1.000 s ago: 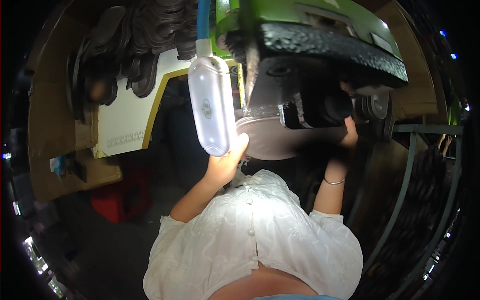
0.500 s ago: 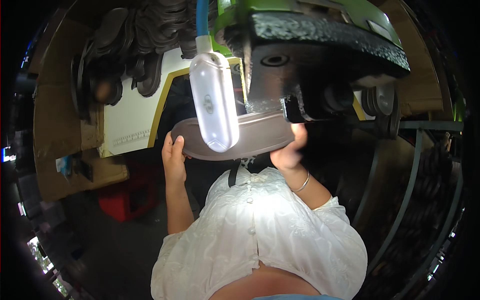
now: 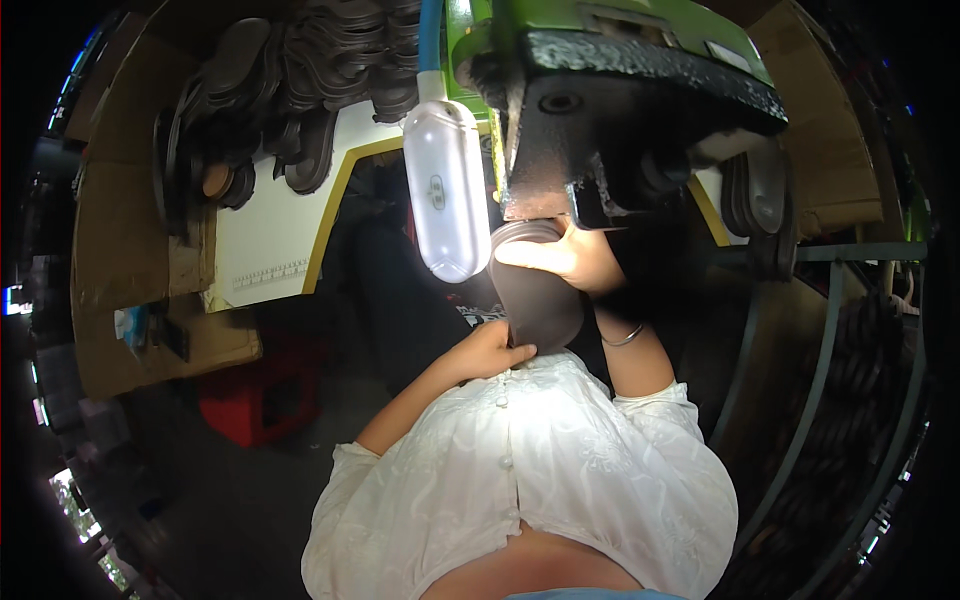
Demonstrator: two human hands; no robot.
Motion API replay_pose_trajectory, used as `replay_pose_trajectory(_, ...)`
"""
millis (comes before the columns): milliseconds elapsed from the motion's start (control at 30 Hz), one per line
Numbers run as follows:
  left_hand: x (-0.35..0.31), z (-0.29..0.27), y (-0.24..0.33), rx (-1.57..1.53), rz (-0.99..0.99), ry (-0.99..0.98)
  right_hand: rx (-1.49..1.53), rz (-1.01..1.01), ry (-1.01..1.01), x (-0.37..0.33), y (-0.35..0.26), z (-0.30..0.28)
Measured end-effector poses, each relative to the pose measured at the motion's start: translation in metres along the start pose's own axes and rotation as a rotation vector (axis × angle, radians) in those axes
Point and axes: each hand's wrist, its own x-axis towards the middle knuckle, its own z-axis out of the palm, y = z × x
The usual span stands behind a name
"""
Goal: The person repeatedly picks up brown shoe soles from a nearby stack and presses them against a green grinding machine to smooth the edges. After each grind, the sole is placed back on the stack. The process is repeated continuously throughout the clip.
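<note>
A dark brown shoe sole [image 3: 543, 300] stands lengthwise in front of my body, its far end right under the head of the green and black machine [image 3: 640, 90]. With its fingers closed on the near end, my left hand [image 3: 490, 350] keeps the thumb on the visible face. My right hand [image 3: 585, 258] grips the far part, thumb laid across the face and the other fingers out of sight behind it. Whether the sole's far edge touches the machine cannot be made out. A lit white lamp [image 3: 447, 195] hangs just left of the sole.
Many dark soles [image 3: 340, 60] are heaped on the white board [image 3: 275, 235] at the far left. More soles [image 3: 765, 200] stand at the right. Cardboard [image 3: 120, 240] lines the left side. Below it is a red stool [image 3: 255, 400]. A green metal frame [image 3: 835, 300] stands at the right.
The sole has turned from lying crosswise to pointing away from me. My left hand has come down and inward to its near end; my right hand has moved onto the far part.
</note>
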Motion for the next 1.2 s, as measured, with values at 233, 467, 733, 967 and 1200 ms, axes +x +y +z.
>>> replay_pose_trajectory(233,-0.011,-0.067,0.022,-0.339,0.265,0.662,-0.260,0.171,-0.027,-0.043,-0.008,-0.077)
replay_pose_trajectory(467,-0.016,-0.025,0.087,-0.034,0.555,0.765,-0.091,0.014,-0.055,-0.047,0.039,-0.003)
replay_pose_trajectory(733,0.009,-0.024,0.087,0.110,0.451,0.754,0.740,-0.258,0.385,-0.062,0.061,-0.034)
replay_pose_trajectory(967,0.008,-0.049,0.133,0.620,0.744,0.847,0.625,-0.224,0.570,-0.071,0.074,-0.039)
replay_pose_trajectory(1200,-0.008,-0.057,0.112,0.145,0.396,0.817,0.386,-0.193,0.435,-0.055,0.041,-0.021)
